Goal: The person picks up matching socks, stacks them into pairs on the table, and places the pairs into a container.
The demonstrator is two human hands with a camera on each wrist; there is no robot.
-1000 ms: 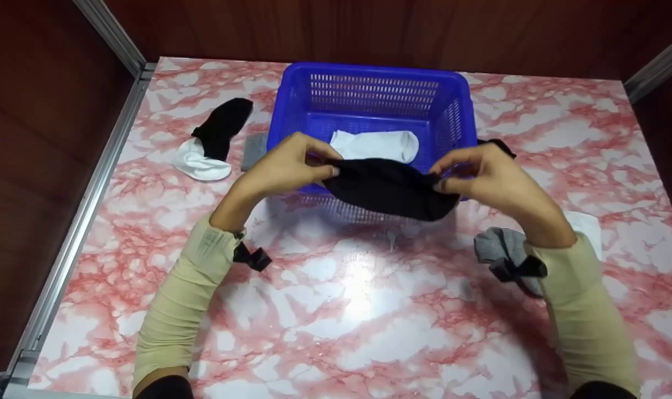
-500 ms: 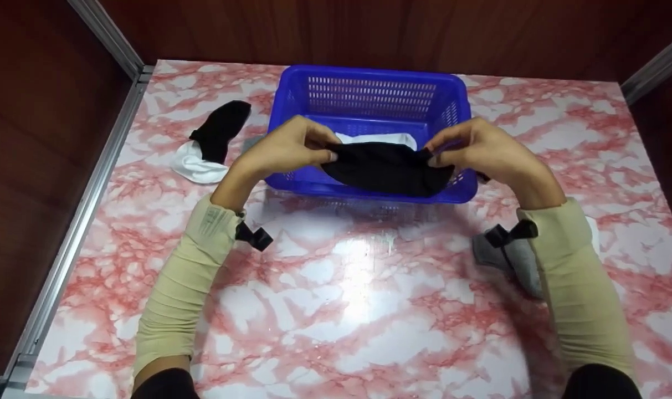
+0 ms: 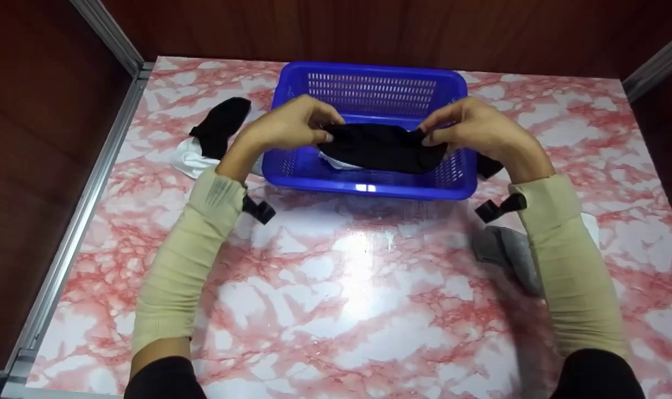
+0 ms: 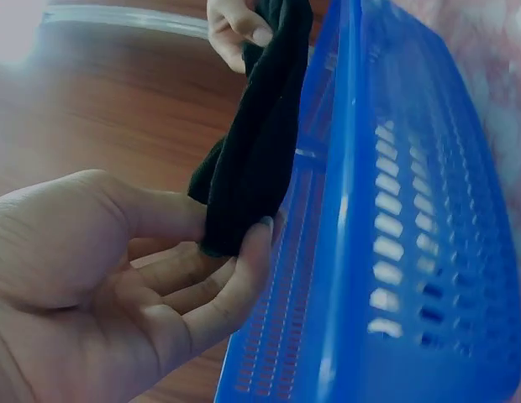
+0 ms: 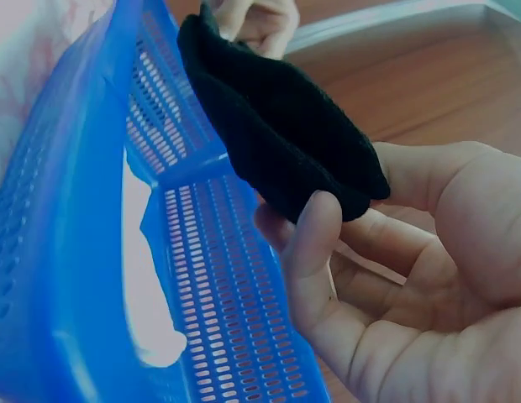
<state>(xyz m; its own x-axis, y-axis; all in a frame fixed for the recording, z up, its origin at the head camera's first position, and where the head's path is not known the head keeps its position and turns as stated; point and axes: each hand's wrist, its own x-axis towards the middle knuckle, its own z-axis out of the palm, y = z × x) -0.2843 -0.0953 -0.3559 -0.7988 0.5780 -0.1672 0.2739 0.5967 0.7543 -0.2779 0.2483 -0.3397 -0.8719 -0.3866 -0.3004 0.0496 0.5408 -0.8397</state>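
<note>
A black sock (image 3: 383,148) is stretched lengthwise between my two hands, above the blue perforated basket (image 3: 369,191). My left hand (image 3: 291,124) pinches one end between thumb and fingers. The other end is pinched by my right hand (image 3: 474,127). In the left wrist view the sock (image 4: 260,126) hangs beside the basket's rim, thumb and fingertips on its near end. The right wrist view shows the sock (image 5: 281,117) folded along its length. Below it, inside the basket, lies a white sock (image 5: 147,285), mostly hidden by the black one in the head view.
Left of the basket lie a black sock (image 3: 219,124) and a white sock (image 3: 191,158). A black sock (image 3: 488,166) sits at the basket's right side. Near my right forearm are grey socks (image 3: 504,255) and a white piece (image 3: 590,226). Dark wooden panels wall in the table.
Both hands have moved forward with the black sock, from the basket's front edge to over its inside. The sock now covers most of the white one. The basket has stayed in place.
</note>
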